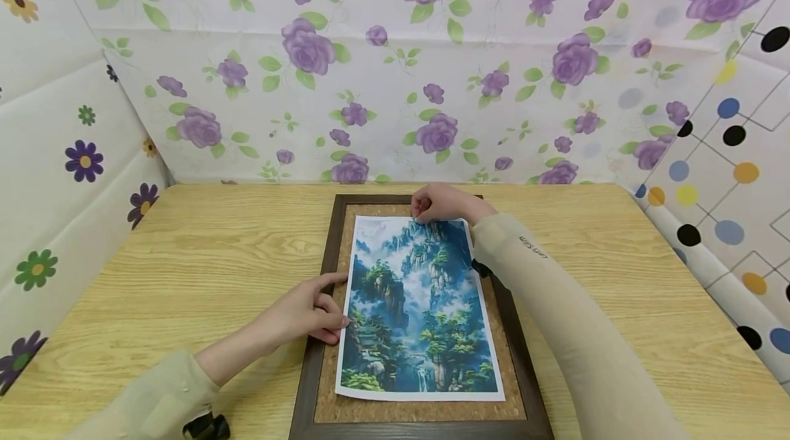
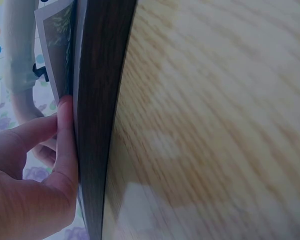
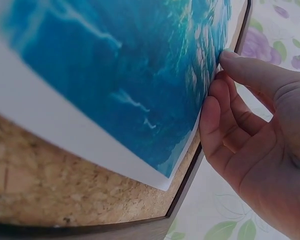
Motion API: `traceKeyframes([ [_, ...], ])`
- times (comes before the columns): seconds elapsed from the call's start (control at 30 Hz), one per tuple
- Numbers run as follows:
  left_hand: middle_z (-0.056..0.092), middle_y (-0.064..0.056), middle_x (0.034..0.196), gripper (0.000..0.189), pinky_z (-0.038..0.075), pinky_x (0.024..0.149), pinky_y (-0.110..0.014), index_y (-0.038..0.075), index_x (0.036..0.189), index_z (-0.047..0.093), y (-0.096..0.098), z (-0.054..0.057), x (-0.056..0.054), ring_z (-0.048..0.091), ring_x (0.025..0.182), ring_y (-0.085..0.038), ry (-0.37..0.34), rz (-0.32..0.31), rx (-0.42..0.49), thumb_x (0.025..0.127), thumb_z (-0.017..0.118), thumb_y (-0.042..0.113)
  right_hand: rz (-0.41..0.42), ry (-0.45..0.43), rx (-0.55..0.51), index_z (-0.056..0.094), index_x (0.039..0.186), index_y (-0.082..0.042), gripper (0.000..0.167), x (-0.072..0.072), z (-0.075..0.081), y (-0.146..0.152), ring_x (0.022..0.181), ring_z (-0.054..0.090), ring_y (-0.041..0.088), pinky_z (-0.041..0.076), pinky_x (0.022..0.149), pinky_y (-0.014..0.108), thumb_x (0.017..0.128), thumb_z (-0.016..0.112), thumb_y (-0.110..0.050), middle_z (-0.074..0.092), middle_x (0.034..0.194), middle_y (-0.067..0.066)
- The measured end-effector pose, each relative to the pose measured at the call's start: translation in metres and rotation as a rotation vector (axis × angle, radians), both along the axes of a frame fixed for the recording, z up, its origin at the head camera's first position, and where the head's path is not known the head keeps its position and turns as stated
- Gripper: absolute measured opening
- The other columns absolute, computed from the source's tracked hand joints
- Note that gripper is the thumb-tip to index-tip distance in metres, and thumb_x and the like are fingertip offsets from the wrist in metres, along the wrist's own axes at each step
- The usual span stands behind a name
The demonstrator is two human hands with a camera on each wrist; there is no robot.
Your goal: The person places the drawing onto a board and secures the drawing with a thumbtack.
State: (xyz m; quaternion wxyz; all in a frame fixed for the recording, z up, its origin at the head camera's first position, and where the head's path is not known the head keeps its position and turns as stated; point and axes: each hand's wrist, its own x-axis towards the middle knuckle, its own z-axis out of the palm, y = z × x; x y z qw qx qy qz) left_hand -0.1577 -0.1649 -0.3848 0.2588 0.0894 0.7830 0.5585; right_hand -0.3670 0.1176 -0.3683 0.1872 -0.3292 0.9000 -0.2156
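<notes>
A printed landscape picture [image 1: 426,316] with blue-green mountains, trees and a white border lies on a cork board [image 1: 420,412] in a dark brown frame [image 1: 315,358]. My right hand [image 1: 446,203] is at the print's top edge, pinching it between thumb and fingers; the right wrist view shows the thumb [image 3: 247,65] against the picture side. On the left side, my left hand [image 1: 308,310] rests across the frame. Its index finger reaches straight over the cork, and another fingertip touches the print's left edge. The print's lower left corner looks slightly raised.
The frame lies on a light wood-grain table [image 1: 216,269]. Behind it stands a wall covering [image 1: 370,83] with purple roses. Side coverings carry colourful flowers [image 1: 37,269] on the left and linked dots [image 1: 728,231] on the right.
</notes>
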Motion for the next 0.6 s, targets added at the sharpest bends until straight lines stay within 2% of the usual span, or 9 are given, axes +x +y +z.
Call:
traceKeyframes([
  [0.23, 0.073, -0.012, 0.088, 0.083, 0.063, 0.07, -0.035, 0.004, 0.158, 0.019, 0.0, -0.0005, -0.0001, 0.071, 0.074, -0.02, -0.004, 0.002, -0.003, 0.09, 0.068, 0.004, 0.008, -0.004, 0.002, 0.067, 0.093, -0.008, 0.009, 0.0001, 0.0012, -0.0019, 0.066, 0.046, 0.015, 0.042, 0.065, 0.027, 0.097, 0.06, -0.009, 0.057, 0.078, 0.003],
  [0.6, 0.073, -0.013, 0.089, 0.083, 0.063, 0.069, -0.035, 0.004, 0.157, 0.02, 0.0016, 0.001, 0.0004, 0.071, 0.073, -0.02, 0.004, 0.004, -0.011, 0.09, 0.068, 0.005, 0.023, 0.012, 0.033, 0.066, 0.094, -0.005, 0.01, 0.0058, 0.0083, -0.0062, 0.067, 0.047, 0.014, 0.042, 0.067, 0.027, 0.098, 0.058, -0.009, 0.059, 0.081, 0.004],
])
